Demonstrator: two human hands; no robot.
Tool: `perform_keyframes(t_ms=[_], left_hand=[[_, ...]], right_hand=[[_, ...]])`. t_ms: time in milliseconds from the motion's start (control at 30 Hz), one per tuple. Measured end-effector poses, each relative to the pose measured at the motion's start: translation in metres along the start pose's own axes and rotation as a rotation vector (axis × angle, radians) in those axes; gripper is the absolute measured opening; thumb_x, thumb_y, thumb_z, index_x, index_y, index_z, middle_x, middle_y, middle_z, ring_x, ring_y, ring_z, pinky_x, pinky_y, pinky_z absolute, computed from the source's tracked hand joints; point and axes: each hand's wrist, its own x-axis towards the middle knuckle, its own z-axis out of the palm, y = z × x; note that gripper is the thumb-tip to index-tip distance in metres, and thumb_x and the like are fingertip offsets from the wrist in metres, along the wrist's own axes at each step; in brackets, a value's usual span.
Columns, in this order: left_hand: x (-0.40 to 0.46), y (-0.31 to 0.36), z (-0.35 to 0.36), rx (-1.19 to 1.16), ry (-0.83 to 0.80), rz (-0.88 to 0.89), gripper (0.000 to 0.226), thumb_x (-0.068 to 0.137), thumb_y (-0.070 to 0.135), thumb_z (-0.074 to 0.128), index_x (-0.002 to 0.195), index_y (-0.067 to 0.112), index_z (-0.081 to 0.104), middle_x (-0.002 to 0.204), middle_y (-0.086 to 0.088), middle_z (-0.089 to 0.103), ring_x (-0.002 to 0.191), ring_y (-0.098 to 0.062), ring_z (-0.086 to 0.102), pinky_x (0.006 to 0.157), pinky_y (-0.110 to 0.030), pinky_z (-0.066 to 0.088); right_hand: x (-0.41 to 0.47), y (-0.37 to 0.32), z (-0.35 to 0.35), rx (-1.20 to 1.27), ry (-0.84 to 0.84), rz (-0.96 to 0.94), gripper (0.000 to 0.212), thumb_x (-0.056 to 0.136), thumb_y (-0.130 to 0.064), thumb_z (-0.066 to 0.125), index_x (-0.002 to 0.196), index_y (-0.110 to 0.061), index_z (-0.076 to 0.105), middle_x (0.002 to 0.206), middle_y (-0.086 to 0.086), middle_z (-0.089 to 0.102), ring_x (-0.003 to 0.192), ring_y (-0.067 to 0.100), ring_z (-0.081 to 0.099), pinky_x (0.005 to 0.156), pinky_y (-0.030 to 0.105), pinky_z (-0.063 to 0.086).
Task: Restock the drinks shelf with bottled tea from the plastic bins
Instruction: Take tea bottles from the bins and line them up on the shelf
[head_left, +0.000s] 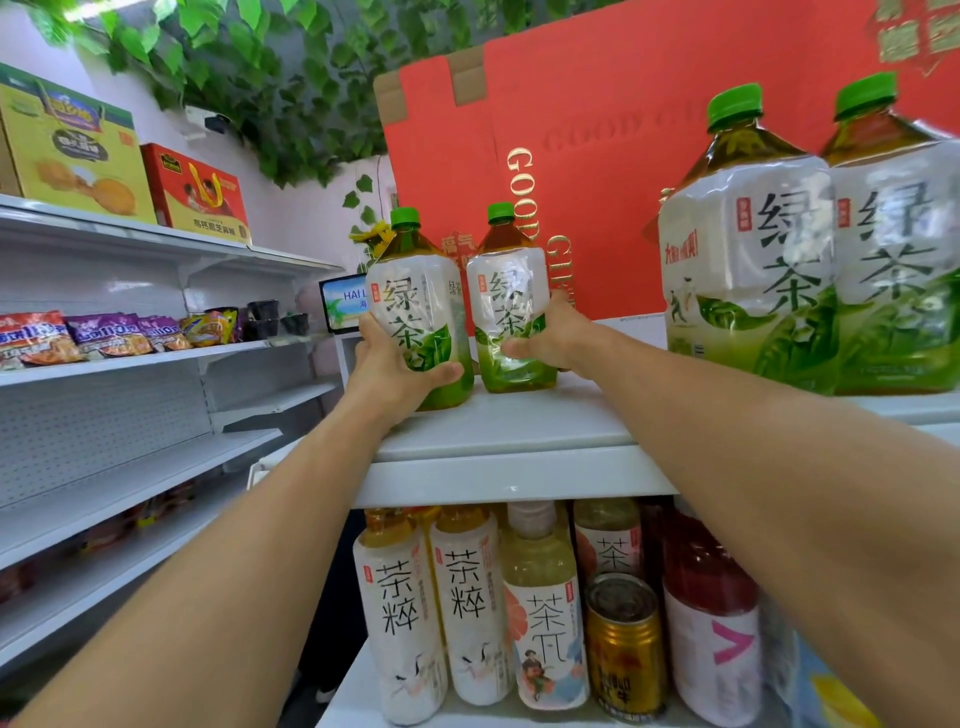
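Left hand (397, 364) curls its fingers around the left green tea bottle (415, 306); right hand (550, 335) clasps the right green tea bottle (511, 301). Both bottles stand upright, just beside each other, on the top shelf (509, 421). At three o'clock stand two large tea bottles (810, 260).

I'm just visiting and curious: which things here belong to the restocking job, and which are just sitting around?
Part of the job:
left hand
right hand
left tea bottle
right tea bottle
top shelf

Just there:
red gift box
two big tea bottles
snack bags
gold can
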Motion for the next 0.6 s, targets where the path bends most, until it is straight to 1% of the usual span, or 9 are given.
perform_keyframes(t_ms=[100, 200, 233, 300, 367, 433, 500, 533, 600], left_hand=[[-0.005, 0.002, 0.0, 0.047, 0.03, 0.019, 0.12, 0.07, 0.037, 0.09, 0.153, 0.016, 0.006, 0.151, -0.008, 0.036, 0.138, -0.028, 0.04, 0.116, -0.049, 0.037], [-0.008, 0.004, -0.002, 0.096, 0.046, 0.029, 0.119, 0.069, 0.042, 0.089, 0.152, 0.014, 0.009, 0.151, -0.009, 0.036, 0.138, -0.03, 0.04, 0.114, -0.048, 0.037], [-0.009, 0.004, -0.002, 0.106, 0.045, 0.03, 0.118, 0.069, 0.044, 0.089, 0.152, 0.014, 0.01, 0.151, -0.01, 0.037, 0.138, -0.031, 0.04, 0.114, -0.049, 0.037], [-0.011, 0.007, -0.004, 0.123, 0.037, 0.021, 0.118, 0.071, 0.046, 0.087, 0.153, 0.013, 0.007, 0.153, -0.011, 0.035, 0.14, -0.032, 0.039, 0.114, -0.052, 0.036], [-0.012, 0.01, -0.005, 0.122, 0.026, 0.006, 0.12, 0.074, 0.045, 0.085, 0.154, 0.011, 0.003, 0.155, -0.012, 0.035, 0.14, -0.033, 0.039, 0.115, -0.053, 0.036], [-0.013, 0.012, -0.005, 0.1, 0.022, -0.007, 0.117, 0.077, 0.04, 0.085, 0.154, 0.01, 0.001, 0.153, -0.012, 0.038, 0.138, -0.033, 0.041, 0.114, -0.052, 0.037], [-0.014, 0.013, -0.004, 0.065, 0.033, -0.046, 0.121, 0.079, 0.034, 0.084, 0.155, 0.008, -0.006, 0.155, -0.012, 0.038, 0.139, -0.034, 0.04, 0.115, -0.049, 0.036], [-0.015, 0.015, -0.003, 0.052, 0.037, -0.073, 0.125, 0.08, 0.033, 0.084, 0.156, 0.009, -0.013, 0.157, -0.013, 0.035, 0.142, -0.035, 0.037, 0.116, -0.047, 0.033], [-0.018, 0.016, -0.001, 0.046, 0.036, -0.11, 0.13, 0.081, 0.033, 0.082, 0.155, 0.011, -0.022, 0.16, -0.014, 0.03, 0.144, -0.036, 0.033, 0.117, -0.047, 0.029]], right_hand=[[-0.014, -0.006, 0.006, -0.082, 0.044, 0.004, 0.086, 0.083, -0.025, 0.078, 0.145, -0.005, 0.022, 0.136, 0.012, 0.05, 0.124, 0.028, 0.051, 0.096, 0.034, 0.046], [-0.045, -0.024, 0.01, -0.293, 0.164, -0.077, 0.09, 0.083, -0.027, 0.077, 0.146, -0.001, 0.018, 0.141, 0.019, 0.042, 0.128, 0.034, 0.044, 0.1, 0.04, 0.043], [-0.059, -0.03, 0.008, -0.347, 0.215, -0.152, 0.086, 0.084, -0.027, 0.075, 0.146, -0.003, 0.021, 0.141, 0.019, 0.04, 0.129, 0.034, 0.042, 0.1, 0.041, 0.042], [-0.092, -0.036, -0.002, -0.454, 0.335, -0.385, 0.067, 0.088, -0.028, 0.07, 0.142, -0.009, 0.034, 0.138, 0.014, 0.043, 0.126, 0.031, 0.042, 0.096, 0.042, 0.044], [-0.128, -0.032, -0.02, -0.555, 0.549, -0.616, 0.052, 0.087, -0.032, 0.068, 0.131, -0.012, 0.047, 0.127, 0.009, 0.049, 0.116, 0.026, 0.044, 0.09, 0.04, 0.047], [-0.156, -0.019, -0.043, -0.548, 0.783, -0.713, 0.055, 0.082, -0.033, 0.071, 0.127, -0.01, 0.051, 0.12, 0.011, 0.05, 0.11, 0.025, 0.04, 0.091, 0.039, 0.043], [-0.175, -0.003, -0.066, -0.476, 0.931, -0.617, 0.066, 0.077, -0.036, 0.073, 0.131, -0.007, 0.046, 0.126, 0.013, 0.046, 0.114, 0.025, 0.035, 0.093, 0.04, 0.038], [-0.18, 0.005, -0.076, -0.444, 0.945, -0.519, 0.073, 0.077, -0.038, 0.074, 0.135, -0.007, 0.042, 0.132, 0.013, 0.043, 0.119, 0.025, 0.034, 0.095, 0.04, 0.036], [-0.183, 0.017, -0.091, -0.39, 0.864, -0.345, 0.089, 0.077, -0.043, 0.075, 0.144, -0.005, 0.03, 0.142, 0.013, 0.036, 0.13, 0.028, 0.032, 0.107, 0.04, 0.031]])
